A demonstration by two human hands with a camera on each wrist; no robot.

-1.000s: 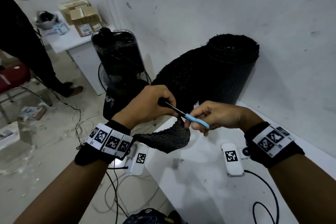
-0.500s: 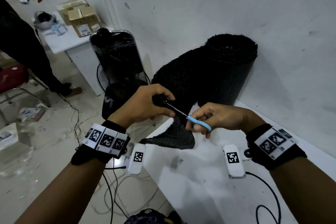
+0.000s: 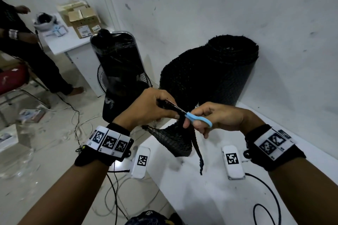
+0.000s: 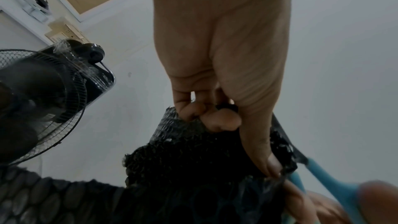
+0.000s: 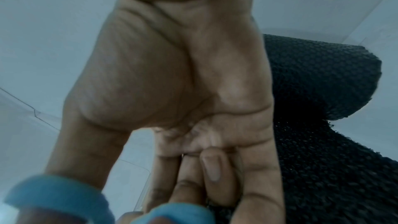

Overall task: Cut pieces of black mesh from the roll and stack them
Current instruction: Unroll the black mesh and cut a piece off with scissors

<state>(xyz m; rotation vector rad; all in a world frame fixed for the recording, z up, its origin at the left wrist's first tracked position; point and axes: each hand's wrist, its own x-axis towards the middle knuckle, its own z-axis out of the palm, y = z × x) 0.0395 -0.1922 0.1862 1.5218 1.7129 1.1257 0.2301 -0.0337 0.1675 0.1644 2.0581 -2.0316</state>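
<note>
Your left hand (image 3: 146, 109) pinched the mesh flap (image 3: 170, 139) taut off the roll (image 3: 210, 71); your right hand (image 3: 215, 117) gripped the blue scissors (image 3: 197, 118) mid-cut. That piece looked nearly free, and no stack showed yet.

Cluttered workroom: white tables (image 3: 192, 197), cardboard boxes (image 3: 80, 18), standing fan (image 3: 118, 75), loose floor cables (image 3: 78, 126), bare wall (image 3: 219, 5).
</note>
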